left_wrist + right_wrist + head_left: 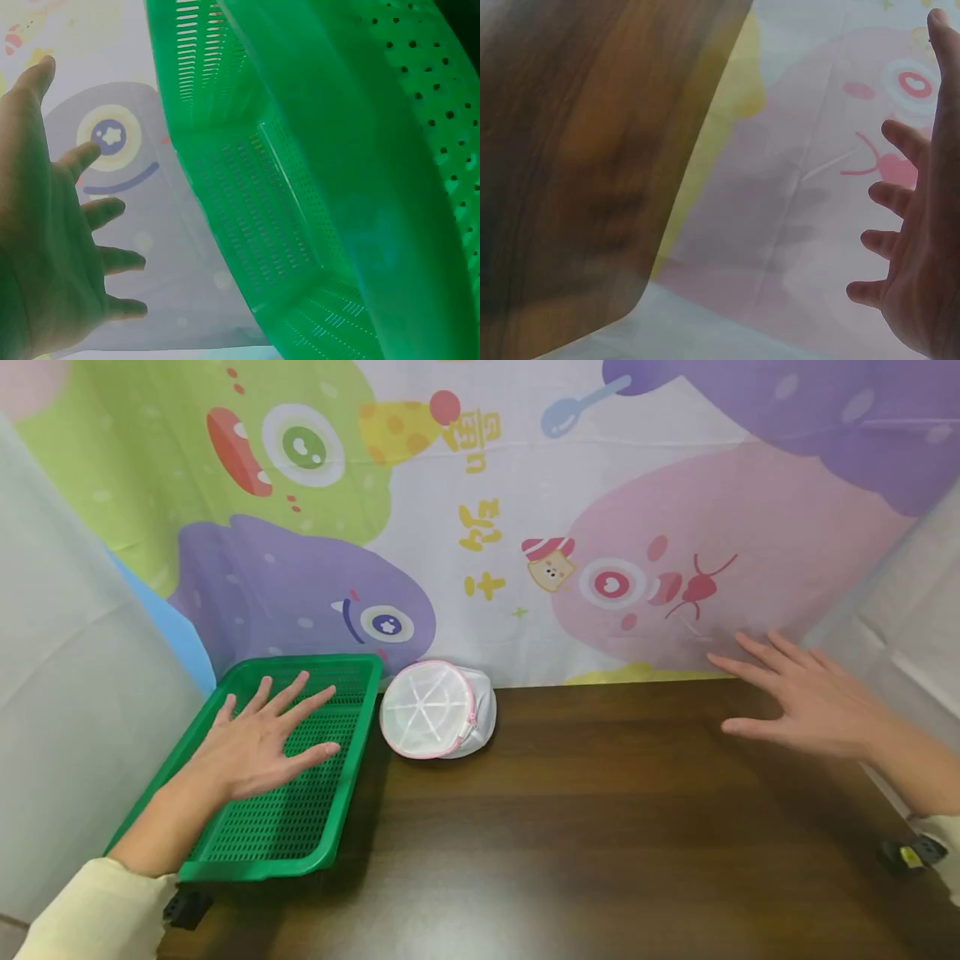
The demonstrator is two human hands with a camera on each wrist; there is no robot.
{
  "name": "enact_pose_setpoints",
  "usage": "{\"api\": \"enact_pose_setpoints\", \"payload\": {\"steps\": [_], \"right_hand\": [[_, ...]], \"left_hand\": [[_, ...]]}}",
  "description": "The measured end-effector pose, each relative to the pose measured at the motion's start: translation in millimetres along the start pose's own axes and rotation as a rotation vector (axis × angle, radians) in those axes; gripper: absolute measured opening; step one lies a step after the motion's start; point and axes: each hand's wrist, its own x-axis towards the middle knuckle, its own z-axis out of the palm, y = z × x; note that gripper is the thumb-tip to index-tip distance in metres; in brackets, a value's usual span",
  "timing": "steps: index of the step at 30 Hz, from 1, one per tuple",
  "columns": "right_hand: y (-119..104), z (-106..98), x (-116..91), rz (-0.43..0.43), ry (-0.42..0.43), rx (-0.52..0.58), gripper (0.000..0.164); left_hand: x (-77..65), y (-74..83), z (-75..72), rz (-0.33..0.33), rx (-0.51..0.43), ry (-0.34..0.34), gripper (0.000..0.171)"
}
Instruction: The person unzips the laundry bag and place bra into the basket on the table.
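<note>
My left hand is spread flat above the green plastic basket, fingers apart and holding nothing. In the left wrist view the same hand shows beside the basket's slotted wall. My right hand hovers over the right end of the brown table, its fingers spread and nothing in them. The right wrist view shows that hand with its fingers apart. Between the hands, nearer the left one, lies a round white mesh bag with pink trim and a zipper.
Behind the table hangs a curtain printed with cartoon monsters. White cloth walls close in the left and right sides. The basket stands at the table's left, against the curtain, with the mesh bag close by its right rim.
</note>
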Motion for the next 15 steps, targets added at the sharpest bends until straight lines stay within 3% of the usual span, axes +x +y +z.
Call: {"api": "enact_pose_setpoints", "payload": {"steps": [9, 15], "right_hand": [[-14.2, -2.6, 11.5, -0.062, 0.057, -0.001, 0.095], [-24.2, 2.5, 19.6, -0.061, 0.048, 0.003, 0.095]], "left_hand": [[2.1, 3.8, -0.3, -0.003, -0.007, 0.018, 0.09], [5.7, 11.5, 2.7, -0.007, -0.013, 0.019, 0.091]]}}
